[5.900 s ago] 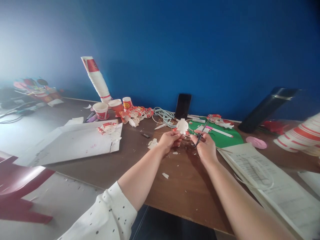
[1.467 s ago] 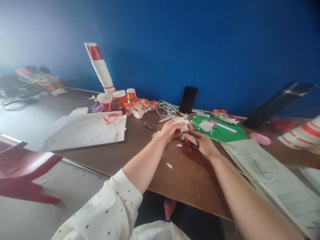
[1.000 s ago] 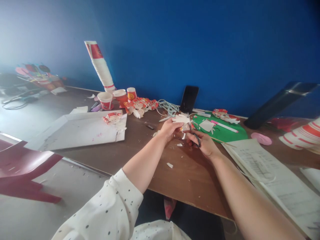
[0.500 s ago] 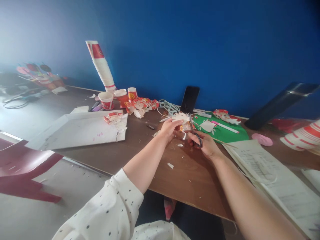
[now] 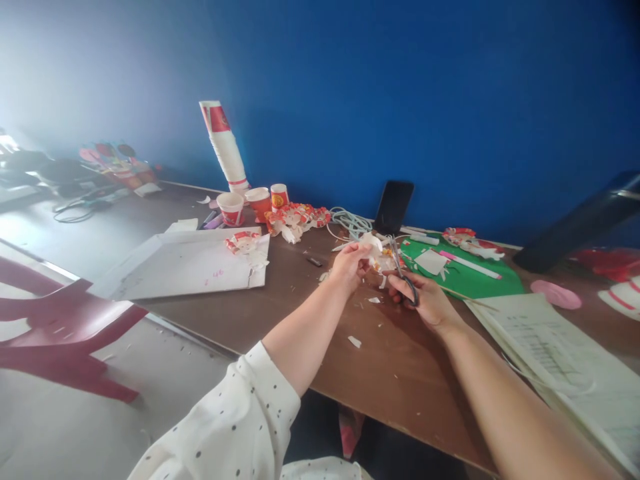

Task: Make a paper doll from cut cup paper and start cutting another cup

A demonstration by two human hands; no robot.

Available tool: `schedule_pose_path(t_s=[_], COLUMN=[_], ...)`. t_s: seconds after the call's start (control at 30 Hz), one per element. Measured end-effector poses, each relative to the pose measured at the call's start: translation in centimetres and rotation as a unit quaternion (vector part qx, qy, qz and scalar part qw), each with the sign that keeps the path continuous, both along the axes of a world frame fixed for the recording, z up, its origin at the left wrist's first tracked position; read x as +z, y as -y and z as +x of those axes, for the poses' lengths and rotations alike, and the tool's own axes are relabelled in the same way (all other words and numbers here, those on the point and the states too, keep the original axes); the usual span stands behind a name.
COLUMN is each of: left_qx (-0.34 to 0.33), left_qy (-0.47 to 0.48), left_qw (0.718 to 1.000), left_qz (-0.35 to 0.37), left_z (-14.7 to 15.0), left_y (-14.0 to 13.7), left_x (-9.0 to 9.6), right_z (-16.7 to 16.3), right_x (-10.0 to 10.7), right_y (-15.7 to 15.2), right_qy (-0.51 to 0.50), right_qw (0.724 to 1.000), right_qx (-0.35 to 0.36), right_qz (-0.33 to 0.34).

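White paper (image 5: 371,241) sits pinched in the left grip (image 5: 351,268); the right grip (image 5: 424,299), angled inward, clamps scissors (image 5: 411,292) above the surface (image 5: 380,380).

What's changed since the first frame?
The white paper piece has turned in the left hand; the scissors in the right hand, pointing away to the right at first, now lean left towards it. The view has swung left. Both hands keep their hold; the cups and phone stayed put.
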State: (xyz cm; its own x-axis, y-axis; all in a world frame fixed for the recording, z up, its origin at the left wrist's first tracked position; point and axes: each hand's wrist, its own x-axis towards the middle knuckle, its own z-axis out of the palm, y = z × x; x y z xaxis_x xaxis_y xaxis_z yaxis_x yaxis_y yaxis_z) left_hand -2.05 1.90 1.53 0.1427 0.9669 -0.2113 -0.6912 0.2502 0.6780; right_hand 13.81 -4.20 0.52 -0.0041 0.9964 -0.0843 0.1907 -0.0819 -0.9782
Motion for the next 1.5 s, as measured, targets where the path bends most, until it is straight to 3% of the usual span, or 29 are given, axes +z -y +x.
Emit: schedule_pose_path(t_s=[1.5], left_qx=[0.008], left_qy=[-0.044], left_qw=[0.999], left_qz=[0.005], left_z=[0.3], left_y=[-0.7], left_x=[-0.8], right_z=[-0.3], right_x=[0.4], right_y=[0.2], right_qy=[0.001], right_qw=[1.000], right_qx=[0.012], right_qz=[-0.004])
